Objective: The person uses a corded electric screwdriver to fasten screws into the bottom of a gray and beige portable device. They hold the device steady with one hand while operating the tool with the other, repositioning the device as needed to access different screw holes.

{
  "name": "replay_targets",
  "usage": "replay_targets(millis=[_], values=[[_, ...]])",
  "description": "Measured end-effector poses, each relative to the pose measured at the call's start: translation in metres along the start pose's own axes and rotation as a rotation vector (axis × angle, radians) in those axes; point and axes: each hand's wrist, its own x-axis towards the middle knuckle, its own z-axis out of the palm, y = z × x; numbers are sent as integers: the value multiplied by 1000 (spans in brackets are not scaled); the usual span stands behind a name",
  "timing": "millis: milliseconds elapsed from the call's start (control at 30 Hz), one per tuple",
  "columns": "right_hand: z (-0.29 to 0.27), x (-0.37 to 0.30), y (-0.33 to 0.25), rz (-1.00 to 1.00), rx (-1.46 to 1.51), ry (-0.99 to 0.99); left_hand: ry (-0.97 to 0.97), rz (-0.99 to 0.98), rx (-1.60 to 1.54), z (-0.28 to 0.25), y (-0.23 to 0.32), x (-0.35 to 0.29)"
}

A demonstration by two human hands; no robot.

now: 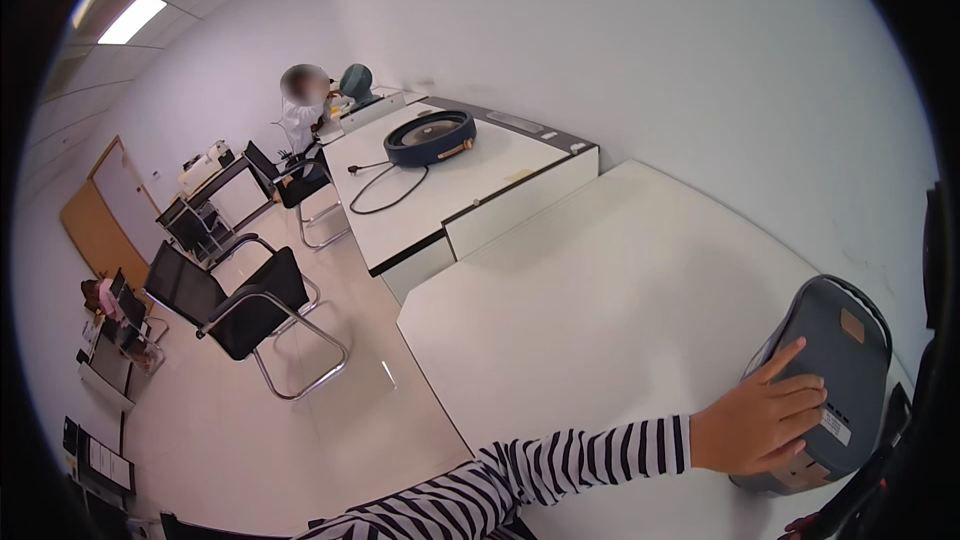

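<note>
L-hand grip [752, 427] unclenched — fingers splayed against grey rounded appliance [850, 370] w/ white label [835, 428]

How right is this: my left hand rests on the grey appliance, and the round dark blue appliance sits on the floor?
Not quite: the head view shows the round dark blue appliance on a white table, not on the floor. Your left hand does rest on the grey appliance.

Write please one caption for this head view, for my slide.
Left hand on a grey appliance at a white desk, a round blue device beyond.
</note>
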Motion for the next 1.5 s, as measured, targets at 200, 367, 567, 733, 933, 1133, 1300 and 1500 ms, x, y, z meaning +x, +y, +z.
replay_targets(millis=[200,367,567,733,933,1133,1300,1500], values=[[-9,-65,-30,92,-126,-165,-131,45,-47,0,-25,12],[5,-118,-56,614,-11,-253,-283,-85,1,-13,-36,19],[6,-136,-48,687,-85,-405,-316,-77,-15,-15,-33,33],[19,-126,-57,734,12,-268,-229,-44,19,-7,-29,31],[31,-106,-58,740,89,-252,-159,-14,6,-4,-34,29],[36,-108,-61,809,104,-193,-122,14,-31,0,-29,32],[38,-111,-58,820,127,-189,-71,21,27,5,-30,29],[38,-111,-59,809,141,-186,-176,-28,59,-1,-23,31]])
